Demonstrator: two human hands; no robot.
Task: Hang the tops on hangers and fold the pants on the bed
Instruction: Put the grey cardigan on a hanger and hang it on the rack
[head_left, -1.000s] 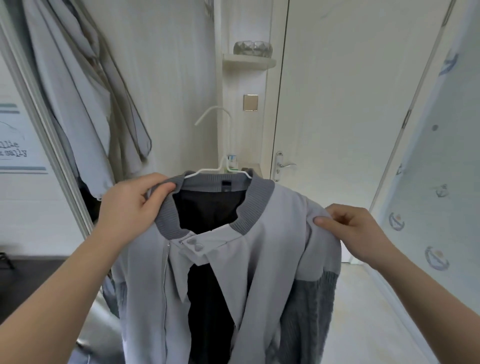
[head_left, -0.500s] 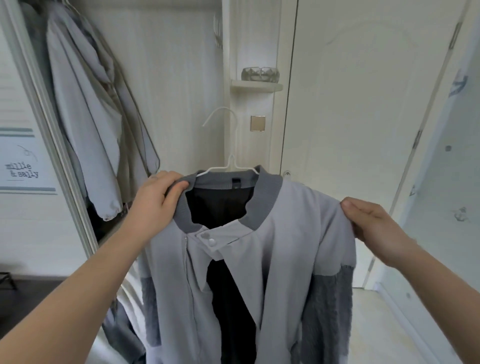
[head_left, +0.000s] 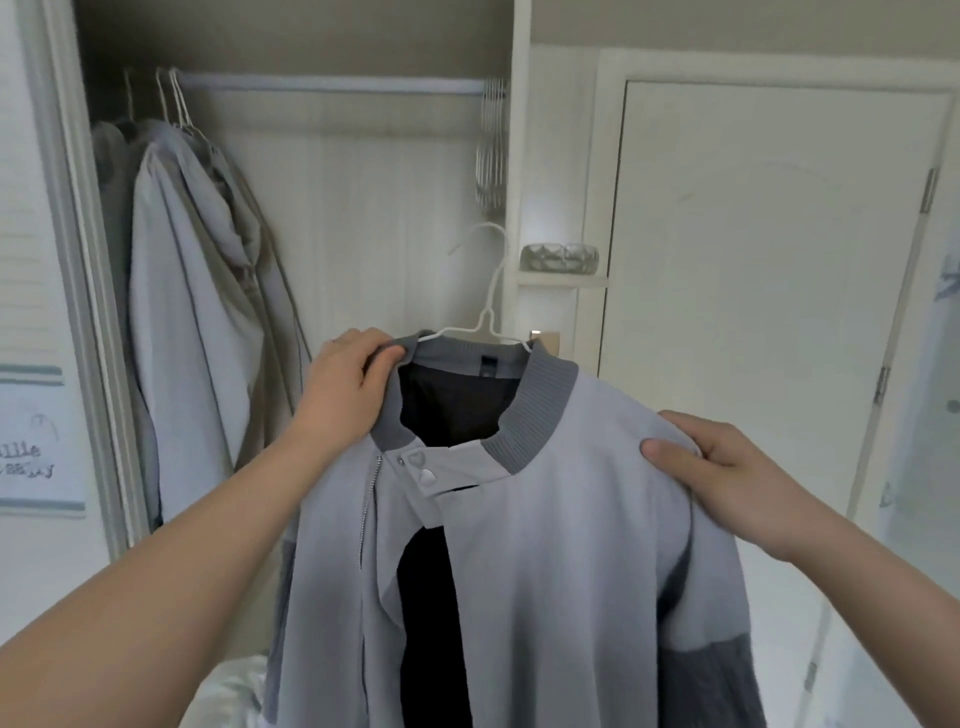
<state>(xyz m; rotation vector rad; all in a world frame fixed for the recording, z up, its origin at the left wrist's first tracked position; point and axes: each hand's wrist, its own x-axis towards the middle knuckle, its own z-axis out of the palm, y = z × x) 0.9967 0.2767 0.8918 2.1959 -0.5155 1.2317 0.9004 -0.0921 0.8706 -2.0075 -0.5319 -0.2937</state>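
here the left hand (head_left: 345, 387) is closed on the dark ribbed collar (head_left: 540, 410) of a light grey jacket (head_left: 561, 561), thumb on the inner side of the collar and the fingers wrapped over its outer edge. the right hand (head_left: 727, 470) pinches the jacket's shoulder, thumb pressed flat on the front of the fabric and the other fingers curled behind it. the jacket hangs between the two hands on a white wire hanger (head_left: 485, 317), whose hook rises above and between them, free of any rail. the jacket front is partly open, showing a black lining (head_left: 431, 613) below the collar, with a zip (head_left: 366, 519) and two snap studs (head_left: 418, 465) just right of the left hand. a darker grey knit sleeve (head_left: 727, 686) drops below the right hand.

beyond the left hand stands an open closet with a rail (head_left: 332, 85) high above both hands. pale grey garments (head_left: 192, 322) already hang from the rail, up and to the left of the left hand. a cluster of spare hangers (head_left: 491, 150) sits at the rail's far end, above the held hanger's hook. a small shelf with a glass bowl (head_left: 560, 257) is above the gap between the hands, and a white door (head_left: 753, 270) stands above and behind the right hand. a framed sign (head_left: 31, 441) is at the far left of the left arm.
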